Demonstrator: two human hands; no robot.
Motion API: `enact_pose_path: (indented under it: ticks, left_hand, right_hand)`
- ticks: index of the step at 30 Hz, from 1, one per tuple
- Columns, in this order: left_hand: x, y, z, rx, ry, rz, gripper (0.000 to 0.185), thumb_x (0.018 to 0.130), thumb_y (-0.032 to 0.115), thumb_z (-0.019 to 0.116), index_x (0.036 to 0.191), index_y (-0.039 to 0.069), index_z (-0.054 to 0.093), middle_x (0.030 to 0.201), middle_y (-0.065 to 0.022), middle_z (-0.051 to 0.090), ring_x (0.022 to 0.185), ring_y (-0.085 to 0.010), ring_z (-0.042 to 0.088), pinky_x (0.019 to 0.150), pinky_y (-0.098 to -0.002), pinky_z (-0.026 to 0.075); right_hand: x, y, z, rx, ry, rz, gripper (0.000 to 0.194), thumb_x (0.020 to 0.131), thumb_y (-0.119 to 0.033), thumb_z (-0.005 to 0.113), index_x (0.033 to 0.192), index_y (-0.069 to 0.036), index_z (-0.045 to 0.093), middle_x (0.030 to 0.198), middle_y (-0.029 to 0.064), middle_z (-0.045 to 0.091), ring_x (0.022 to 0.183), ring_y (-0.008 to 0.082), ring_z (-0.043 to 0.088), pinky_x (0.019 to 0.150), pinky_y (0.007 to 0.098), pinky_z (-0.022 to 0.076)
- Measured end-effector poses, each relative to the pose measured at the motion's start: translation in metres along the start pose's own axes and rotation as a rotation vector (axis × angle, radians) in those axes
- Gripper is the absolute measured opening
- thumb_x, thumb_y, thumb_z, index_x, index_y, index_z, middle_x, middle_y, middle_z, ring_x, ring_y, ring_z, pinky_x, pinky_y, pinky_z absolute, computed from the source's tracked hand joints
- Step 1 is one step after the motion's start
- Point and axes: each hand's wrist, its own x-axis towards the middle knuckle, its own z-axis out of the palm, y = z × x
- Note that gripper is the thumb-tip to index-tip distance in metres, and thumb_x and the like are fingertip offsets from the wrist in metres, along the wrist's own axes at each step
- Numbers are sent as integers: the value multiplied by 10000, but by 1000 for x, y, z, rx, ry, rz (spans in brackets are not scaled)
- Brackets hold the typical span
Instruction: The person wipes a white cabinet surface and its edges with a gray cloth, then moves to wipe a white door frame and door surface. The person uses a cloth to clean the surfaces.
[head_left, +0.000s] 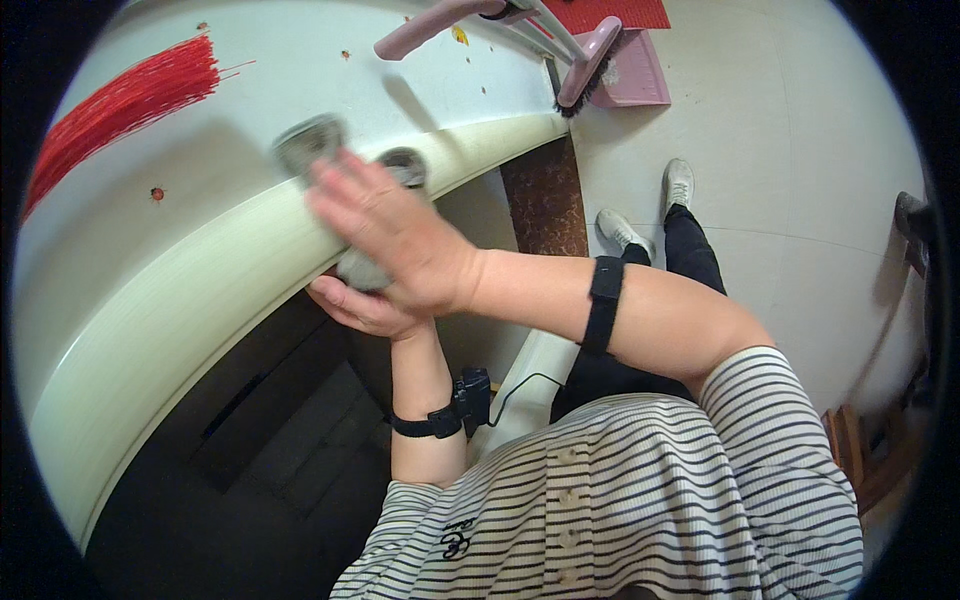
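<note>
My right hand (397, 232) lies over grey cloth (309, 146), its fingers stretched out and blurred by motion. More folds of grey fabric (405, 165) show beyond the knuckles. Beneath it, my left hand (367, 309) cups a grey bundle (364, 270) from below, thumb and fingers against it. Whether these grey parts are one piece is hidden by the right hand. Both hands are at a cream door-frame moulding (187, 270). Beside it is a white wall (270, 67) with ladybird stickers and a hanging red tassel (135, 112).
A pink-handled broom (592, 64) and a pink dustpan (634, 71) stand by the wall near a red mat (622, 11). A brown marbled threshold (546, 195) crosses the tiled floor (787, 150). Brown wooden furniture (847, 442) and a blurred dark object are at the right edge.
</note>
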Motion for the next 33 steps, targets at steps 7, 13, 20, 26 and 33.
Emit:
enact_pose_path:
  ticks: [7,13,20,26,33]
  left_hand:
    - [-1,5,12,251,-153,237,413,944,103,622,1278,-29,417,1196,-133,570,1037,-190,563,925,-335,450]
    - [-4,-6,31,392,128,215,434,868,67,729,1184,-5,439,1152,-98,564,950,-144,536,863,-313,469]
    - [-42,-59,75,621,416,-11,916,785,205,814,1411,-29,187,1367,-225,363,1221,-319,459,1069,-462,370]
    - [-41,-82,75,648,297,157,830,852,262,758,1415,-50,235,1348,-250,380,1259,-363,429,1076,-481,343]
    - [-39,-110,63,529,257,409,722,976,302,587,1437,-48,156,1394,-250,290,1301,-333,365,1097,-482,308]
  right_hand:
    - [-16,60,-55,-180,-312,275,873,684,89,566,1491,1,246,1534,246,266,1448,406,236,1207,436,223]
    - [-44,105,-115,-73,-363,923,543,830,20,462,1370,-26,503,1310,268,562,1260,400,508,1103,403,374]
    - [-14,118,-214,-154,-398,981,417,865,-27,506,1265,-86,609,1047,194,682,966,251,665,872,348,502]
    - [-2,85,-210,-88,-472,450,594,773,31,546,1353,-93,526,1304,192,571,1186,351,567,1019,384,453]
    - [-10,140,-105,59,-463,-346,759,721,-86,621,1449,-65,408,1509,189,366,1387,401,353,1139,488,320]
